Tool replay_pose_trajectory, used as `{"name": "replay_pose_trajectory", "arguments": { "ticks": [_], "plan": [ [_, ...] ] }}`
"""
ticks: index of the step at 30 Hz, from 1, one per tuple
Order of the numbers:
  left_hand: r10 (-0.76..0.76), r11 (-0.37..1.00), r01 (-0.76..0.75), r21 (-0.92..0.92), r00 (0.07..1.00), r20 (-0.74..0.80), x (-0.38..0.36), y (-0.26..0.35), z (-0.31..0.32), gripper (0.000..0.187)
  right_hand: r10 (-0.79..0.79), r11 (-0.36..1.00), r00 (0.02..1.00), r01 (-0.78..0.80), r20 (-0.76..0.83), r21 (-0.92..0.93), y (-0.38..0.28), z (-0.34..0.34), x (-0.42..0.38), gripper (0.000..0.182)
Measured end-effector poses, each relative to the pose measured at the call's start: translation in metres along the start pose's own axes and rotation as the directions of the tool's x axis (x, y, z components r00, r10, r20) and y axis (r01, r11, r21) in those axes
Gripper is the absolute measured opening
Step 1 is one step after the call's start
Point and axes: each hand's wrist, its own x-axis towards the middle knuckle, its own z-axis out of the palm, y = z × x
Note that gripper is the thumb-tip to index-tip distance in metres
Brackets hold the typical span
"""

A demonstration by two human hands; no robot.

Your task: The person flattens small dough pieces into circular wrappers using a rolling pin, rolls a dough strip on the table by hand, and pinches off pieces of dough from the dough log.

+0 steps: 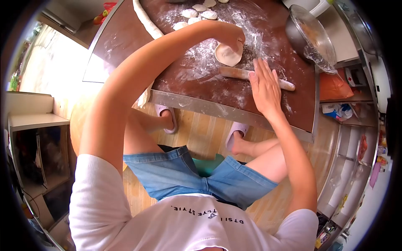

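Observation:
My left hand (232,37) reaches in from the left, its fingers closed on the upper edge of a round, thin dough wrapper (228,57) lying on the floured tabletop (184,79). Just below the wrapper is a flour-dusted wooden rolling pin (234,72), slanting down to the right. My right hand (266,85) rests flat across the pin with fingers stretched out, covering its middle. Several small flattened dough pieces (209,15) sit beyond my left forearm. A long dough rope (147,21) stretches along the table's left side, partly hidden by that arm.
At the right back stands a metal bowl (296,35) with clear plastic film over it. The table's metal edge (209,108) runs close in front of my legs. To the right, shelves (349,121) hold an orange-red bag (335,86) and other items. A cabinet (39,121) is at left.

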Motion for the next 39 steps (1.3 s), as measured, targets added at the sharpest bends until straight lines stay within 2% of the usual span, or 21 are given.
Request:
{"name": "replay_pose_trajectory", "arguments": {
  "ticks": [2,3,4,6,8,9,10,12,15,18,19,21,23,24,26,27,30,31,32,36,39],
  "plan": [
    [-0.074,0.989,0.084,-0.121,0.994,0.082,-0.005,0.007,-0.004,0.036,-0.03,0.996,0.998,0.025,-0.057,-0.09,0.01,0.012,0.018,0.054],
    [-0.087,0.991,0.092,-0.101,0.995,0.057,-0.007,0.006,-0.002,0.036,-0.045,0.991,0.995,0.034,-0.086,-0.131,0.016,0.021,0.033,0.053],
    [-0.09,0.993,0.091,-0.069,0.996,0.019,-0.01,0.006,-0.003,0.035,-0.008,0.981,0.998,-0.004,-0.063,-0.196,0.023,0.026,0.059,0.053],
    [-0.088,0.996,0.087,-0.013,0.994,-0.058,-0.013,0.008,-0.005,0.032,0.046,0.971,0.99,-0.077,-0.137,-0.226,0.031,0.033,0.097,0.052],
    [-0.04,0.999,0.04,0.002,0.998,-0.045,-0.009,0.006,-0.004,0.031,0.008,0.968,0.99,-0.042,-0.139,-0.247,0.031,0.035,0.086,0.052],
    [-0.01,1.0,0.01,0.006,0.999,-0.04,-0.005,0.003,0.0,0.03,0.004,0.976,0.998,-0.018,-0.065,-0.216,0.022,0.026,0.064,0.052],
    [0.027,0.997,-0.023,0.079,0.998,-0.052,-0.001,0.0,0.004,0.028,-0.027,0.988,0.995,0.012,-0.1,-0.152,0.02,0.024,0.04,0.051],
    [0.003,0.997,-0.002,0.078,1.0,-0.002,-0.003,0.007,0.001,0.03,-0.058,0.993,0.995,0.049,-0.083,-0.112,0.009,0.008,0.002,0.051],
    [-0.088,0.995,0.089,-0.047,0.996,0.02,-0.01,0.013,-0.006,0.032,-0.066,0.992,0.994,0.055,-0.092,-0.115,0.013,0.014,0.021,0.05],
    [-0.126,0.992,0.126,-0.017,0.992,-0.013,-0.012,0.011,-0.008,0.034,-0.017,0.968,0.986,-0.026,-0.167,-0.25,0.029,0.029,0.088,0.05],
    [-0.086,0.995,0.089,0.043,0.994,-0.072,-0.013,0.01,-0.006,0.036,-0.018,0.973,0.988,-0.018,-0.152,-0.232,0.03,0.03,0.089,0.05],
    [-0.086,0.994,0.086,0.073,0.996,-0.008,-0.007,0.01,-0.002,0.038,-0.011,0.979,0.993,-0.013,-0.118,-0.205,0.029,0.028,0.08,0.05],
    [-0.063,0.989,0.057,0.138,0.997,0.045,-0.001,0.011,-0.001,0.042,-0.054,0.986,0.995,0.039,-0.087,-0.163,0.019,0.016,0.027,0.048],
    [-0.093,0.991,0.088,0.104,0.995,0.041,-0.001,0.014,-0.001,0.042,-0.064,0.992,0.996,0.056,-0.069,-0.113,0.013,0.008,0.01,0.047],
    [-0.16,0.987,0.158,0.039,0.986,0.049,-0.005,0.016,-0.003,0.042,-0.075,0.993,0.996,0.069,-0.056,-0.1,0.016,0.005,0.013,0.046],
    [-0.08,0.996,0.081,0.045,0.997,-0.019,-0.01,0.012,-0.002,0.044,-0.069,0.995,0.997,0.065,-0.046,-0.082,0.015,0.006,0.011,0.046],
    [-0.136,0.99,0.137,-0.028,0.99,0.033,-0.01,0.012,-0.008,0.045,-0.017,0.978,0.987,-0.016,-0.159,-0.206,0.034,0.029,0.079,0.047],
    [-0.12,0.992,0.122,0.043,0.992,-0.045,-0.01,0.011,-0.007,0.045,-0.011,0.978,0.987,-0.023,-0.16,-0.205,0.035,0.031,0.086,0.047],
    [-0.126,0.992,0.127,0.027,0.991,-0.038,-0.01,0.011,-0.005,0.045,-0.003,0.978,0.987,-0.031,-0.162,-0.205,0.036,0.032,0.09,0.047],
    [-0.111,0.994,0.11,-0.03,0.993,-0.045,-0.002,0.015,0.001,0.045,-0.061,0.99,0.994,0.049,-0.093,-0.135,0.021,0.015,0.022,0.049],
    [-0.133,0.99,0.132,-0.043,0.991,-0.028,-0.007,0.016,-0.005,0.046,-0.054,0.992,0.998,0.049,-0.043,-0.116,0.016,0.005,0.007,0.049]
  ]
}}
